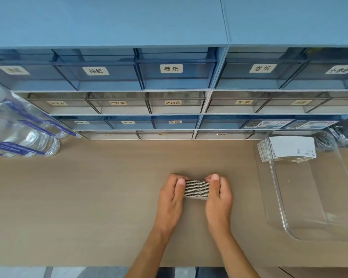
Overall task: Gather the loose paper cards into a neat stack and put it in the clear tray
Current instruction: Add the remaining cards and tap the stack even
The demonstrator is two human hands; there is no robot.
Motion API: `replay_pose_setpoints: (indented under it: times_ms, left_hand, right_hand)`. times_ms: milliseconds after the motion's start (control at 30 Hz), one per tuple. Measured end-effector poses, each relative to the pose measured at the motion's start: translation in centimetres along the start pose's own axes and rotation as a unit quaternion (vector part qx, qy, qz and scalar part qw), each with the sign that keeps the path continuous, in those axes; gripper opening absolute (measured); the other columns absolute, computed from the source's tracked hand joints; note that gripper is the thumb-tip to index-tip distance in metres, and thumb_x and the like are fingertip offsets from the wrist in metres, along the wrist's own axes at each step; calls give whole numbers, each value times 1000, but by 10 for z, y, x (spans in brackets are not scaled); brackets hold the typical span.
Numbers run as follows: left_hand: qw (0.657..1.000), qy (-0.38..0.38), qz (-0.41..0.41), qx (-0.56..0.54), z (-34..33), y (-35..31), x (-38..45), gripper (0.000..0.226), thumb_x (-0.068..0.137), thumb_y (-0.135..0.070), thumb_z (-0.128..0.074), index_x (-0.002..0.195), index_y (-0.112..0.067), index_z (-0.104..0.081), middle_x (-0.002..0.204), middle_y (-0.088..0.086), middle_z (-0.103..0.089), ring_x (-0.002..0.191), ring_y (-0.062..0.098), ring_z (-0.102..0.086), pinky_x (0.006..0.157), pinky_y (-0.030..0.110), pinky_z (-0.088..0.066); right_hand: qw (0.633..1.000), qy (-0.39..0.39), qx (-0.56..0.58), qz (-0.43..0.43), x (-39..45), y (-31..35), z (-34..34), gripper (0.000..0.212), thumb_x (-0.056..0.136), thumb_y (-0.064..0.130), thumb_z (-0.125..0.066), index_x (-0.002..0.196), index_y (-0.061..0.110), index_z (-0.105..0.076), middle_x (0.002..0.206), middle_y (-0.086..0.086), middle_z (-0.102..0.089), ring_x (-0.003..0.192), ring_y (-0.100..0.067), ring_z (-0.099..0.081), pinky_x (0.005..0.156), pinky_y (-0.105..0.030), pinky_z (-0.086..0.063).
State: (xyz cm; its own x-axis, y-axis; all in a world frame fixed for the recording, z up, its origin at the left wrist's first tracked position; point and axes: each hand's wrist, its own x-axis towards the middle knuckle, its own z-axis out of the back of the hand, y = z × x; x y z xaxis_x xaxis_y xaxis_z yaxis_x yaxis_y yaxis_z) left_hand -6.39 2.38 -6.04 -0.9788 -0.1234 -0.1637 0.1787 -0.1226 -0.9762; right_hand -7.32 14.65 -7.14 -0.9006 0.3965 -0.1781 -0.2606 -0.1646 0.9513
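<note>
Cards (197, 189) gathered into a squared stack stand on edge between the two hands, near the middle of the tan table (88, 197), so that their striped edges face up. The left hand (172, 194) presses against the stack's left end with its thumb lying along the top and its fingers curled round the far side. The right hand (219, 192) mirrors it on the right end, thumb on top, fingers wrapped behind. Both hands are closed on the stack, and both forearms run back toward the near edge of the table.

To the right, well apart from the hands, sits the clear tray (285, 227), its long side running from near to far. At its far end lies another pile of cards (293, 148), white face up, with a few patterned ones fanned out at its left. Crumpled clear wrapping (342, 139) lies just beyond the tray's far right corner.

At the far left, several water bottles (18, 127) with blue labels lie on their sides. Along the far edge of the table rise rows of labelled drawers (171, 77), some blue and some clear, under a blue top.
</note>
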Motion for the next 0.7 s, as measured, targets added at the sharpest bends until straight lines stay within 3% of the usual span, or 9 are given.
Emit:
replay_pose_setpoints:
  times_ms: [67,167,300,400,533,700]
  left_hand:
    - [998,56,-12,-5,6,1,1,15,87,-37,-63,100,-29,-62,95,-12,-65,87,2,-62,76,13,-45]
    - [993,111,-34,21,13,7,6,42,70,-27,-83,107,-29,-62,104,-4,-60,98,5,-60,83,15,-46]
    - [992,88,-76,50,9,5,7,45,73,-18,-82,105,-40,-59,103,-12,-57,97,0,-58,83,11,-44]
    - [992,71,-99,41,8,4,6,44,78,-21,-80,108,-46,-59,105,-15,-55,100,5,-59,84,12,-43]
    - [990,74,-102,68,9,3,7,28,85,-42,-67,110,-39,-56,106,-5,-54,100,6,-57,85,11,-41]
    - [987,72,-107,98,8,4,7,28,82,-16,-71,108,-12,-63,101,2,-54,95,1,-54,84,11,-40]
  right_hand:
    - [1000,-8,-5,-11,1,-2,-1,41,94,51,-39,77,19,-58,75,8,-65,68,-5,-59,64,-16,-46]
    - [1000,-11,-12,-17,3,-3,-1,41,93,51,-40,74,17,-57,71,6,-65,66,-8,-60,62,-20,-47]
    - [999,-4,-29,-17,3,2,1,45,93,52,-38,76,15,-57,72,1,-65,70,-15,-63,66,-28,-49]
    - [999,-1,-43,-4,6,6,2,45,94,52,-36,76,16,-56,72,3,-65,70,-16,-62,67,-28,-49]
    - [998,13,-66,2,9,4,0,49,94,51,-33,81,11,-57,76,1,-66,75,-17,-63,70,-30,-48]
    - [994,75,-73,15,9,10,9,43,97,41,-35,85,6,-57,78,3,-64,76,-7,-60,69,-20,-43]
